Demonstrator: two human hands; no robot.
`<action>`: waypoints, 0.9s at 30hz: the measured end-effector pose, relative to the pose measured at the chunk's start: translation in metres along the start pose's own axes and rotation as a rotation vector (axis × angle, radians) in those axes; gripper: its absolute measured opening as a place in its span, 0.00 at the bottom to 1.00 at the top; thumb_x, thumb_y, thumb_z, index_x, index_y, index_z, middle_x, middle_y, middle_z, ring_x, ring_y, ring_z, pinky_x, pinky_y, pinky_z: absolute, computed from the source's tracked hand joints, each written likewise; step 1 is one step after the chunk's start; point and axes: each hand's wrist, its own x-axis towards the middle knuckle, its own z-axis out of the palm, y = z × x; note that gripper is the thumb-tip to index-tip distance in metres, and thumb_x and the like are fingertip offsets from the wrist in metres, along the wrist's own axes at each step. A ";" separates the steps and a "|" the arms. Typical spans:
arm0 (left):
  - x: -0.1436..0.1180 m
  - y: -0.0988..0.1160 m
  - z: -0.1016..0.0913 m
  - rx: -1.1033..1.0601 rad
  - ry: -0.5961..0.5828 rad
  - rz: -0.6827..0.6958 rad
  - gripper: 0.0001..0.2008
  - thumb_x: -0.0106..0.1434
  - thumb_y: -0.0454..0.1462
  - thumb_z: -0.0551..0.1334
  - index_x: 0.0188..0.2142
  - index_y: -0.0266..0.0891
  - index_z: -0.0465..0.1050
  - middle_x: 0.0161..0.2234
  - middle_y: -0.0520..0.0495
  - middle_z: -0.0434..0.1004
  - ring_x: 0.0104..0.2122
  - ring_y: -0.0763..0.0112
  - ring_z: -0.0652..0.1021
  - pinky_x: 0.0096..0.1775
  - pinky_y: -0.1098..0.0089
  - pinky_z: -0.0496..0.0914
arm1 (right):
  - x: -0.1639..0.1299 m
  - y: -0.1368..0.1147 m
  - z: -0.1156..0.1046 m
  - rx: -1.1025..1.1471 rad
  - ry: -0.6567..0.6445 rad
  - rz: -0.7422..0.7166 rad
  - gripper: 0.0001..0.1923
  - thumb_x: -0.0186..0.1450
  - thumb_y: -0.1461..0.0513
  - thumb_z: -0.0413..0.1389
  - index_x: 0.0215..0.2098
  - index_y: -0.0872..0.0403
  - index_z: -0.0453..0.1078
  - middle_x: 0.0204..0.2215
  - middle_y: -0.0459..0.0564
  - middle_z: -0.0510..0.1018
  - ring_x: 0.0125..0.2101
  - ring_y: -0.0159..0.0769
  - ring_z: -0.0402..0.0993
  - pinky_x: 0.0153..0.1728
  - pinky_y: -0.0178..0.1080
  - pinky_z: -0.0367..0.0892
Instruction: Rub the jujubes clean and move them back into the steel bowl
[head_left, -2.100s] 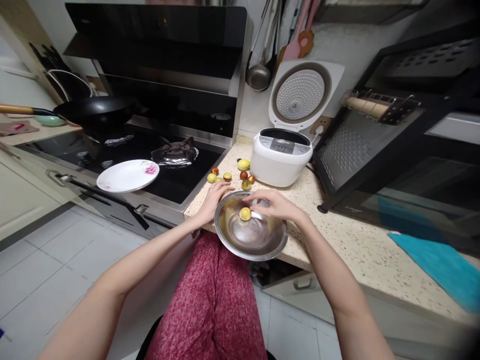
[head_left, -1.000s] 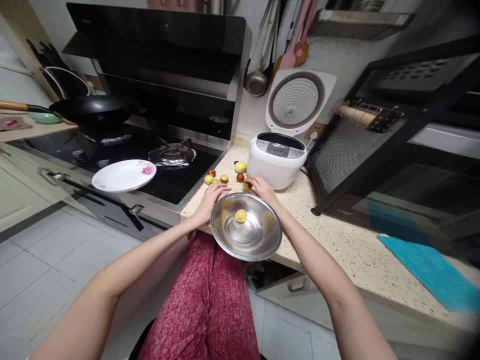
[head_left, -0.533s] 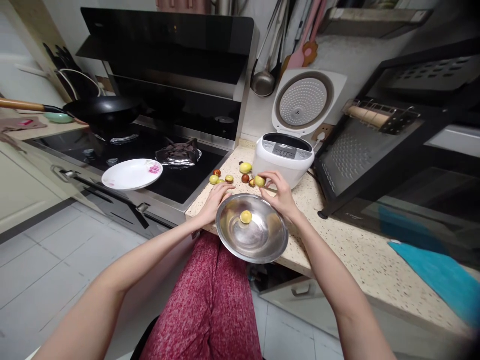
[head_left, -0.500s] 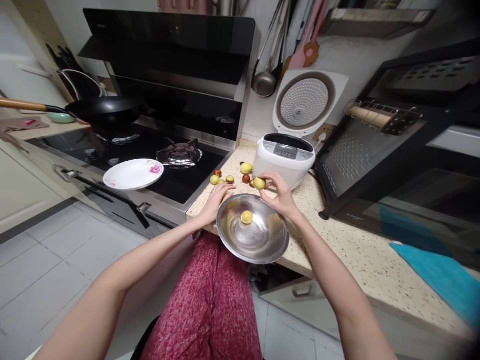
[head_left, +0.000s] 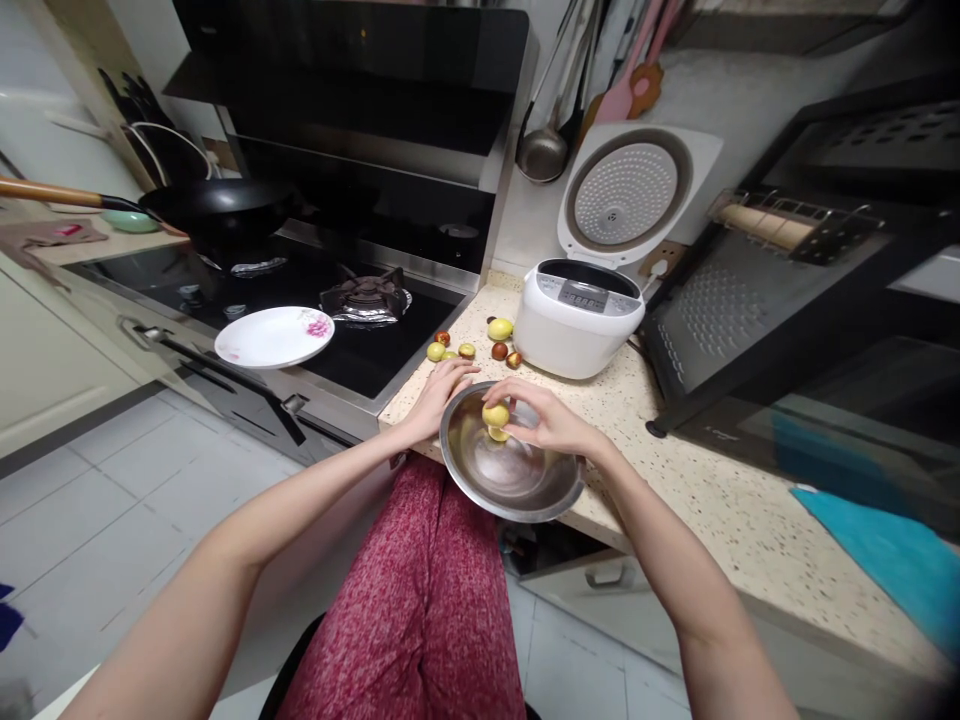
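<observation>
Right hand [head_left: 544,420] now moved from beside the rice cooker [head_left: 577,325] to over the steel bowl [head_left: 511,470], fingers pinched on a yellow-green fruit [head_left: 495,414], second fruit [head_left: 497,434] beneath, left hand [head_left: 442,395] curled on bowl rim, bowl at surface [head_left: 697,480] edge, loose fruits [head_left: 471,348] behind.

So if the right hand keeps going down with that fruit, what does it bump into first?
Probably the other fruit lying in the bowl, right under the right hand and the fruit it holds. Depth is hard to judge.

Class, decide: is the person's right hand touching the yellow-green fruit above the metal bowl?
Touching. The head view shows the right hand's fingertips pinching the fruit over the bowl.
</observation>
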 end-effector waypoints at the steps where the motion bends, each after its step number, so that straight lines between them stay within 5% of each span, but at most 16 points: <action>1: 0.000 0.000 0.000 -0.004 -0.002 0.001 0.18 0.78 0.45 0.53 0.58 0.44 0.74 0.61 0.38 0.72 0.64 0.55 0.70 0.67 0.49 0.64 | 0.000 0.000 0.002 0.006 -0.033 0.013 0.14 0.69 0.63 0.60 0.53 0.50 0.71 0.50 0.53 0.78 0.51 0.44 0.76 0.55 0.50 0.72; 10: -0.002 -0.002 -0.003 -0.001 -0.039 0.011 0.17 0.76 0.43 0.56 0.59 0.44 0.74 0.62 0.37 0.70 0.64 0.53 0.69 0.68 0.47 0.62 | -0.001 -0.001 0.012 -0.204 -0.240 0.027 0.15 0.68 0.58 0.66 0.50 0.51 0.73 0.49 0.53 0.77 0.51 0.47 0.71 0.55 0.52 0.67; 27: -0.002 0.004 -0.004 -0.005 -0.050 -0.028 0.17 0.74 0.37 0.58 0.59 0.48 0.75 0.62 0.40 0.70 0.65 0.54 0.68 0.69 0.48 0.61 | -0.001 -0.011 0.005 -0.176 -0.272 0.078 0.11 0.71 0.60 0.60 0.51 0.50 0.74 0.50 0.52 0.80 0.52 0.46 0.75 0.59 0.53 0.64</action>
